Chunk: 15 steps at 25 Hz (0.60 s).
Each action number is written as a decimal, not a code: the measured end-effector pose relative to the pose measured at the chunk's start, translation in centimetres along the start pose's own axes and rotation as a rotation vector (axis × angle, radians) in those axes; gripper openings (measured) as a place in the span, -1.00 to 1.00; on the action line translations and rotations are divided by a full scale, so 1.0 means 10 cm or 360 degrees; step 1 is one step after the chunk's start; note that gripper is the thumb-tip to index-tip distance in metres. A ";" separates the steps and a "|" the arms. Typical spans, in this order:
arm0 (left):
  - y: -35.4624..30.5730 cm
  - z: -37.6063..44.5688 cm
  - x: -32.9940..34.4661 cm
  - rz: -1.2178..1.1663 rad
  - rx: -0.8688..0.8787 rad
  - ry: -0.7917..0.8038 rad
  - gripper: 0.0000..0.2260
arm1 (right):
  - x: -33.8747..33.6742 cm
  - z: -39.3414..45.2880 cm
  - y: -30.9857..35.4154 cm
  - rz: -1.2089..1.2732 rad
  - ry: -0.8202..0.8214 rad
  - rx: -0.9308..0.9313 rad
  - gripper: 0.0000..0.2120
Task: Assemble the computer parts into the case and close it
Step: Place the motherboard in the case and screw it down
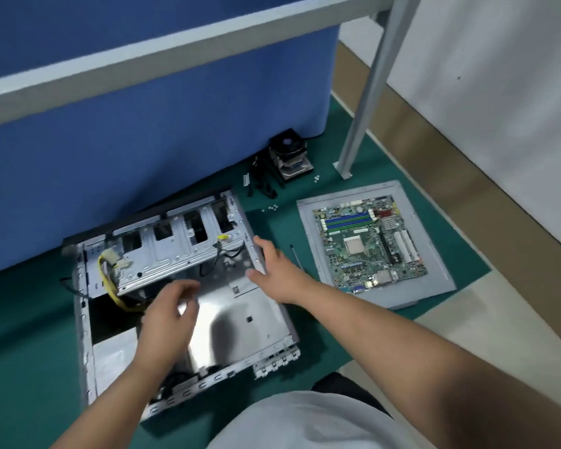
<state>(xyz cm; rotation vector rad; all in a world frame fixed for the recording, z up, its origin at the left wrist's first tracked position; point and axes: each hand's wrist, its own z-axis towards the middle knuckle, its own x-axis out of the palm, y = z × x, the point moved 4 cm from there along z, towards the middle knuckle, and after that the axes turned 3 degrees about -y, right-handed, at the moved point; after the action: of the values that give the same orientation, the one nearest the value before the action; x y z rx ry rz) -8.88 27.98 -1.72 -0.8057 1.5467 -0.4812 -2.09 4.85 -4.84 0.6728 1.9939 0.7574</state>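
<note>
**Both hands over the open case**

The left hand (170,311) hovers inside the case (182,286), fingers loosely curled and holding nothing. The right hand (277,265) is at the case's right wall, fingers spread, thumb inside; contact is unclear. The motherboard (370,243) lies on a grey sheet (434,270), right of the right fingertips.

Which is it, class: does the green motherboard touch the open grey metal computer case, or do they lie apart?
Apart. The head view shows the green motherboard lying on a grey panel, with a strip of green mat between that panel and the open grey metal computer case.
</note>
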 end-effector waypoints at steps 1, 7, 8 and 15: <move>-0.24 0.08 0.15 -0.0098 0.0050 0.0037 -0.78 | -0.20 0.00 -0.03 0.0023 0.0029 -0.0026 -0.36; -1.60 0.61 1.59 -0.0347 0.0102 0.0446 -0.83 | -1.79 -0.14 -1.26 -0.0252 -0.0453 0.0234 -0.52; -1.68 0.65 1.86 -0.0321 -0.0024 0.0582 -0.83 | -1.97 -0.19 -1.57 -0.0323 -0.0486 0.0363 -0.51; -1.48 0.60 2.96 -0.0360 -0.0911 0.0826 -0.56 | -2.32 -0.25 -2.91 -0.0393 -0.0368 0.0996 -0.43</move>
<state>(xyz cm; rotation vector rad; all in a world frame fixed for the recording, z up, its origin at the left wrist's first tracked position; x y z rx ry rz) 0.40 -2.55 -12.36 -1.3830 2.1311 -0.4341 1.74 -31.49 -12.44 0.8023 2.0435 -0.1078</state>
